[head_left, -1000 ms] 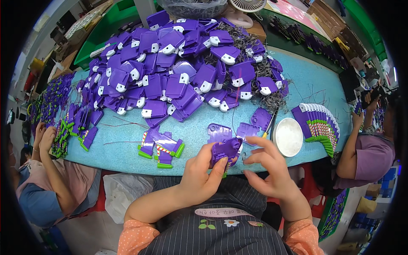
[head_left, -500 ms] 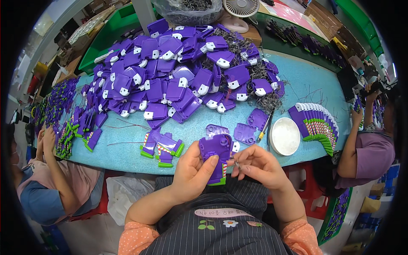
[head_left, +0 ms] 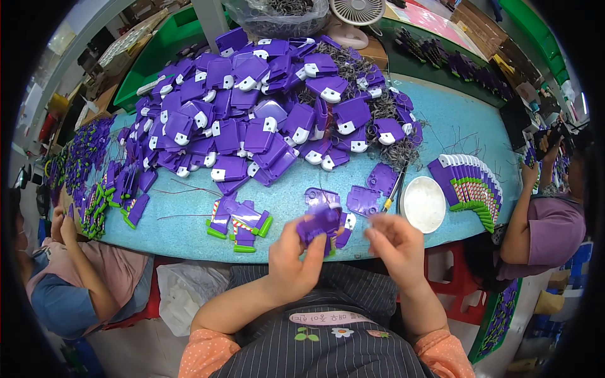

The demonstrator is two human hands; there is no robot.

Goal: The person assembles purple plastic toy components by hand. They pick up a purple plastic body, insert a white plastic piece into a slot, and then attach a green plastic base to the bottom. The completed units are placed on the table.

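Note:
My left hand [head_left: 295,255] is closed around a purple plastic housing [head_left: 320,222], tilted up over the table's near edge and smeared by motion. To its right, my right hand [head_left: 398,249] is raised and apart from the housing. Its thumb and forefinger come together in a pinch, blurred at the tips, and what lies between them cannot be made out. Just beyond the hands lie open purple shells [head_left: 363,200] and a purple piece with a white end [head_left: 345,228]. Left of my left hand is a small group of purple pieces with green ends [head_left: 242,220].
A large heap of purple and white housings [head_left: 252,107] fills the table's middle, with tangled dark wires [head_left: 398,151] at its right. A white bowl [head_left: 423,205], a screwdriver-like tool [head_left: 392,194] and a fanned row of pieces [head_left: 466,186] lie rightward. Co-workers [head_left: 542,233] sit at both sides.
My right hand has moved up and right, away from the housing. The small dark wire-like thing in its pinch no longer shows clearly. My left hand has tilted the housing.

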